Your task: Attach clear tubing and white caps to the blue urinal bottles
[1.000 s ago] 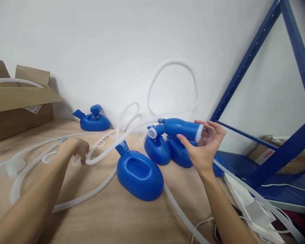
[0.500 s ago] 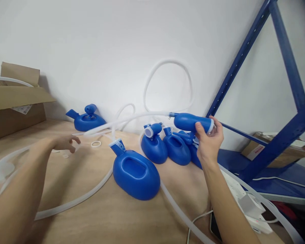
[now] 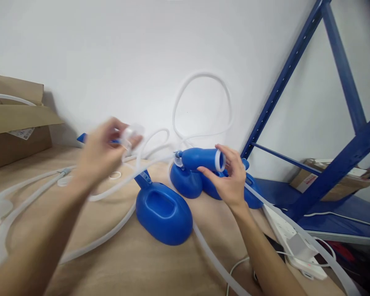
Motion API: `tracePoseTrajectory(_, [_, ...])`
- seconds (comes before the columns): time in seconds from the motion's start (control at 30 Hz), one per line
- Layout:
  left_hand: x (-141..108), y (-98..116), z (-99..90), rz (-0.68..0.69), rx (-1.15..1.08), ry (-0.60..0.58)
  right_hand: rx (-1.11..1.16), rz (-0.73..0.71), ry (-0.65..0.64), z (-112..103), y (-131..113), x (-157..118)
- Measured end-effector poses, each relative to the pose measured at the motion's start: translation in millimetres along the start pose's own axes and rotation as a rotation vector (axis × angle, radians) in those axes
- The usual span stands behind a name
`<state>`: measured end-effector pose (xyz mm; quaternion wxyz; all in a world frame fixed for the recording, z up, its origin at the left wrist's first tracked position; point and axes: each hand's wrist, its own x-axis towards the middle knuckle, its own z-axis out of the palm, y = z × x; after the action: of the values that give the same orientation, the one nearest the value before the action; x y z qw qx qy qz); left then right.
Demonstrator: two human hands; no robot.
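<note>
My right hand [image 3: 232, 181] grips a blue cylindrical funnel [image 3: 199, 159] by its white-rimmed end, thumb below and fingers around the far side. The funnel lies sideways, its open mouth turned right, and a translucent hose [image 3: 156, 161] runs left from its narrow end. Raised on the left, my left hand [image 3: 101, 154] is blurred and pinches a translucent plastic cap-like piece [image 3: 133, 132]. Between my arms a blue plastic urinal bottle [image 3: 165, 226] lies on the wooden table [image 3: 111, 277], its spout pointing up left.
More blue bottles [image 3: 185, 181] stand behind the funnel, partly covered. A cardboard box [image 3: 18, 142] is at the left. Hoses [image 3: 101, 240] curl over the table, near a white ring [image 3: 115, 175]. Right are a power strip [image 3: 283, 230] and a blue metal shelf frame [image 3: 327, 185].
My left hand has risen to the right from the table and now holds the translucent piece. My right hand has brought the funnel left and slightly down, its mouth now more visible.
</note>
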<state>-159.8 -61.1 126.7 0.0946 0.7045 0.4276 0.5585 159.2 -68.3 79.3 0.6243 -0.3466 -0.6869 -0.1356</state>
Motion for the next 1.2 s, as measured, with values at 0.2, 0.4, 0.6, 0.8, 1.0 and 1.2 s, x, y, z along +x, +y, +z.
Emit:
tracePoseTrajectory(0.2, [-51,49,91.2,0.607,0.128,0.035,0.143,-0.030,-0.061,19,-27,-18])
tracePoseTrajectory(0.4, [-47,48,81.8,0.750,0.136,-0.026,0.177,-0.085,-0.103,24,-37,-30])
tracePoseTrajectory(0.6, [-41,42,70.3,0.665,0.117,-0.313,0.250,0.002,-0.090,29,-44,-27])
tracePoseTrajectory(0.8, [-34,19,61.5,0.580,-0.013,-0.486,0.176,-0.086,-0.151,23,-51,-15])
tracePoseTrajectory(1.0, [-30,9,64.3,0.485,-0.173,-0.476,0.219,0.021,-0.203,22,-55,-14])
tracePoseTrajectory(1.2, [-25,12,61.8,0.395,-0.040,-0.334,0.519,0.115,-0.358,18,-40,-9])
